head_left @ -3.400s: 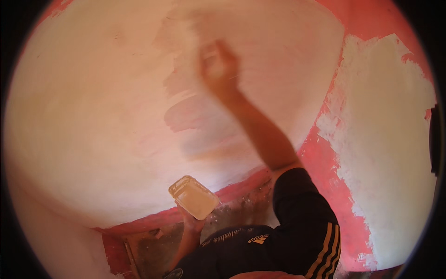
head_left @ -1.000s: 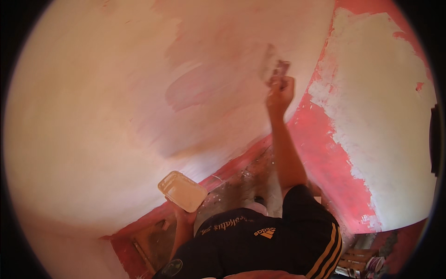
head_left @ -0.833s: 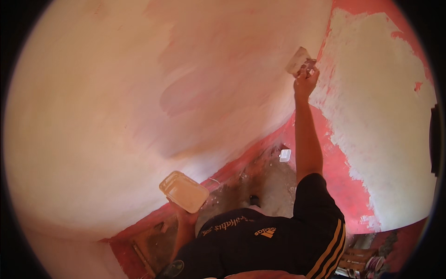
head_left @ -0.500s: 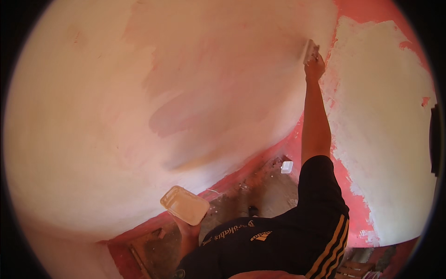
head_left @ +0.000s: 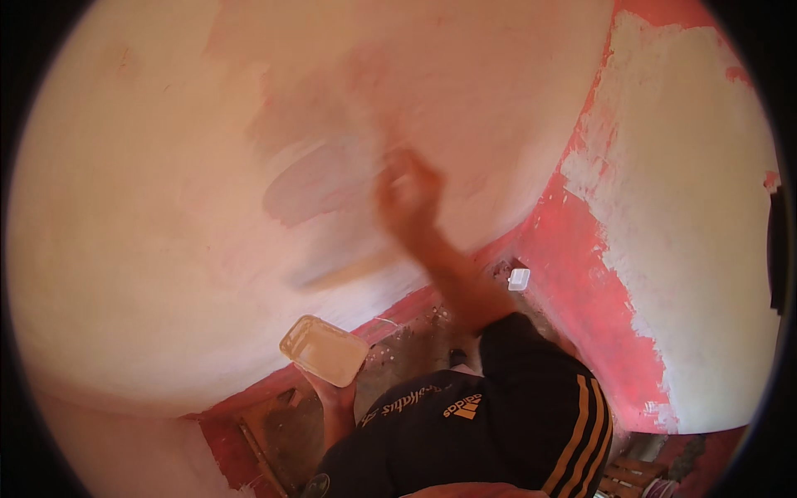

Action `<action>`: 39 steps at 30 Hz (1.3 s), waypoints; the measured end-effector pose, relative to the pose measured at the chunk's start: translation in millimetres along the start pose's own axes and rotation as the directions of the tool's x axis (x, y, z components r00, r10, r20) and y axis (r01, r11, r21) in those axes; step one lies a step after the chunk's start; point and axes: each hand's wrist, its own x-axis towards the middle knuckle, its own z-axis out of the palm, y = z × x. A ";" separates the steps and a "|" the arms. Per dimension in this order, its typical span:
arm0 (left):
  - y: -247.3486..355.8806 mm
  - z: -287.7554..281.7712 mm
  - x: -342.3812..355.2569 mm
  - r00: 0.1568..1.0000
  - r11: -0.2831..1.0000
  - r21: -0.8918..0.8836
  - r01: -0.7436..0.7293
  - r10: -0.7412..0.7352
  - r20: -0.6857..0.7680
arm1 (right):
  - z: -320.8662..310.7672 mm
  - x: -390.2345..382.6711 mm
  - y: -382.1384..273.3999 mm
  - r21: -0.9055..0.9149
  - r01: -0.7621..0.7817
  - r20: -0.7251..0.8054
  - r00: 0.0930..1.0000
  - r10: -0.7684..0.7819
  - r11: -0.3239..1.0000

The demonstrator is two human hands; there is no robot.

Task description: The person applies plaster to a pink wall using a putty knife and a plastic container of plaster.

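Since half a second ago, the right hand (head_left: 407,189) has swept from the far right corner leftward over the plastered wall (head_left: 149,207); it is blurred, so I cannot tell its grip or tool. Near, the left hand (head_left: 334,393) holds a flat cream tray (head_left: 324,350) from below. At right, a wall (head_left: 689,216) with pink patches.

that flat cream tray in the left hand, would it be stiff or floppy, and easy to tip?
The tray probably stays stiff: its rim looks straight while the left hand props it from below at one edge. It likely feels light, carried one-handed. Being shallow, it could spill if tilted further.
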 end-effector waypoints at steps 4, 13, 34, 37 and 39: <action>17.6 -44.0 -25.8 0.996 0.988 0.147 -0.049 0.060 -0.068 | -73.3 73.1 132.6 0.035 -0.340 -0.361 0.873 0.329 0.940; 63.0 -58.3 -79.8 0.979 0.900 0.390 -0.197 0.159 0.126 | -73.9 103.4 157.4 -0.493 -0.236 -0.318 0.945 0.079 0.837; 171.2 -122.0 -89.3 0.969 0.874 0.420 -0.244 0.204 0.137 | -49.3 -61.3 118.5 0.394 -0.448 -0.296 0.765 0.572 0.802; 172.8 -143.7 -86.7 0.952 0.809 0.504 -0.303 0.283 0.118 | 54.3 -107.6 31.1 -0.452 -0.068 -0.304 0.949 -0.082 0.890; 175.7 -165.6 -81.8 0.980 0.930 0.310 -0.196 0.193 0.040 | 116.2 -152.1 -116.2 -0.314 -0.412 0.048 0.893 0.448 0.855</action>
